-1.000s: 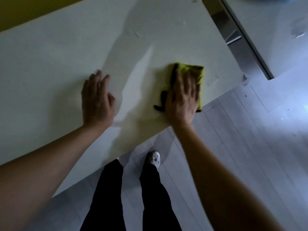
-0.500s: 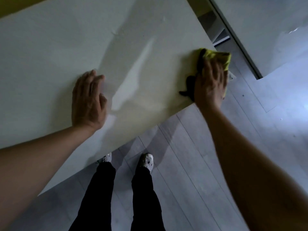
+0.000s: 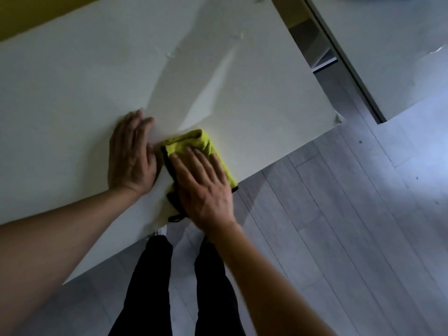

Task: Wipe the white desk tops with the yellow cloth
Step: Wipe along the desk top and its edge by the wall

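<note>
A yellow cloth (image 3: 194,143) with a dark edge lies folded on the white desk top (image 3: 254,98), near its front edge. My right hand (image 3: 203,187) presses flat on the cloth with straight fingers, covering most of it. My left hand (image 3: 132,154) rests flat on the bare desk just left of the cloth, fingers straight, almost touching my right hand.
A second white desk top (image 3: 388,52) stands at the right, separated by a narrow gap with a grey metal frame (image 3: 344,61). Grey plank floor (image 3: 339,226) lies in front. My legs in dark trousers (image 3: 150,287) stand at the desk's front edge.
My right hand has slid the cloth left along the front edge, from the desk's right corner to beside my left hand. The left hand stays planted flat.
</note>
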A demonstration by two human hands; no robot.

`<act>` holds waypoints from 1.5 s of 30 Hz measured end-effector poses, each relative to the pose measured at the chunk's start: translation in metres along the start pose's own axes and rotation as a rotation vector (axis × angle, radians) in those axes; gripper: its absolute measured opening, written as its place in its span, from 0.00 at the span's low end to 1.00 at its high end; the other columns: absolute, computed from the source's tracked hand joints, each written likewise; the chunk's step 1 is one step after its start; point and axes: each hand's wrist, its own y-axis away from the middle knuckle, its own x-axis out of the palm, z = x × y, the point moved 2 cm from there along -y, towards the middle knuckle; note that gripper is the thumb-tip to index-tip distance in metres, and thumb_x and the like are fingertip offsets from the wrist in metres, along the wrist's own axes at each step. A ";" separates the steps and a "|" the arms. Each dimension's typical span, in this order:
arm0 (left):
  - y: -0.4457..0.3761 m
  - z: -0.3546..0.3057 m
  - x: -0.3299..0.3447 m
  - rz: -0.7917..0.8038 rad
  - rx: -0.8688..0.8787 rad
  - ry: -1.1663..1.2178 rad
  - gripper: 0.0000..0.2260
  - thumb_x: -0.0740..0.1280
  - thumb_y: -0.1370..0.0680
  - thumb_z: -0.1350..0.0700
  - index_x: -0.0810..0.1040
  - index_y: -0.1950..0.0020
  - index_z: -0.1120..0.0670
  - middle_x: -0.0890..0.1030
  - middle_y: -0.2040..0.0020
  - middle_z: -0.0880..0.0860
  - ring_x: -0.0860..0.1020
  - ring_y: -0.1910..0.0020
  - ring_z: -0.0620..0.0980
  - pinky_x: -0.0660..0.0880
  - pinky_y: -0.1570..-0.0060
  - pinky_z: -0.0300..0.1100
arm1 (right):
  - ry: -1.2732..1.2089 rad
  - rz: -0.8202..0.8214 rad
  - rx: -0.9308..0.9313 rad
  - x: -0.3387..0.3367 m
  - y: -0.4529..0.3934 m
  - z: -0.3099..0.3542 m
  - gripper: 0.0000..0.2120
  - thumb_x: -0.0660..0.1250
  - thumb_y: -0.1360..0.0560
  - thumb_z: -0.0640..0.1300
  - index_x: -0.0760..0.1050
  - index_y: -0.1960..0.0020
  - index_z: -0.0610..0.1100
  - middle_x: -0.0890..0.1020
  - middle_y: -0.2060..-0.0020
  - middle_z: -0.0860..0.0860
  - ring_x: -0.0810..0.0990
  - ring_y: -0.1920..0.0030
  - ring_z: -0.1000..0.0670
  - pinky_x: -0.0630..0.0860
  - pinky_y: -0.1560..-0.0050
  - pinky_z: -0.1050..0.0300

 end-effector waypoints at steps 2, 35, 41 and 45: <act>-0.001 -0.001 0.000 -0.009 -0.001 0.000 0.24 0.56 0.20 0.60 0.69 0.23 0.60 0.67 0.21 0.62 0.64 0.22 0.65 0.60 0.22 0.59 | 0.083 -0.016 0.063 -0.013 -0.013 -0.049 0.32 0.63 0.21 0.60 0.63 0.20 0.50 0.68 0.23 0.45 0.62 0.21 0.44 0.51 0.20 0.43; 0.004 0.002 0.003 -0.065 -0.186 -0.072 0.26 0.58 0.20 0.58 0.67 0.22 0.63 0.66 0.21 0.64 0.65 0.21 0.64 0.58 0.21 0.60 | 0.116 -0.209 0.650 -0.061 -0.142 -0.168 0.30 0.51 0.18 0.57 0.52 0.17 0.53 0.55 0.18 0.49 0.50 0.18 0.49 0.45 0.19 0.44; 0.005 0.002 0.000 -0.128 -0.247 0.083 0.24 0.56 0.18 0.60 0.67 0.23 0.65 0.66 0.21 0.66 0.65 0.22 0.65 0.61 0.22 0.61 | 0.128 0.008 0.183 0.002 -0.125 -0.018 0.36 0.63 0.22 0.59 0.53 0.18 0.53 0.59 0.19 0.47 0.53 0.19 0.45 0.50 0.20 0.40; 0.000 0.008 -0.010 -0.156 -0.400 0.301 0.25 0.52 0.19 0.58 0.68 0.23 0.63 0.64 0.21 0.64 0.63 0.21 0.61 0.64 0.22 0.54 | 0.051 0.028 -0.165 0.024 -0.117 0.027 0.25 0.58 0.16 0.55 0.63 0.20 0.51 0.65 0.22 0.47 0.59 0.20 0.47 0.53 0.20 0.42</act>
